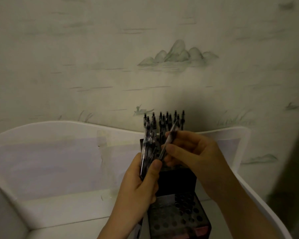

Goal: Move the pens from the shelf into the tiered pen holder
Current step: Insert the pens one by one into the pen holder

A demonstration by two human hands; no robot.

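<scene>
We saw the left hand point(141, 180) curled round a bundle of clear-barrelled black-topped pens point(148, 149), thumb clamped across them, held upright just left of the black tiered pen holder with round holes point(173, 216). This looked like a stock grip: spare pens kept close to the holder so the other hand could draw from them.

The right hand point(193, 152) pinched a single clear pen point(167, 140) between thumb and fingers, tilted, tip down toward the far tier. We judged it was being aimed at a free hole.

The far tier already carried a row of standing pens point(167, 119), tops up near the wallpapered wall point(110, 57). The near tier showed open holes, so much was left to fill.

The holder sat on a white shelf with a curved raised back point(59, 131).

No brand or writing was readable; a pinkish label point(200, 229) at the holder's near edge was too blurred.
</scene>
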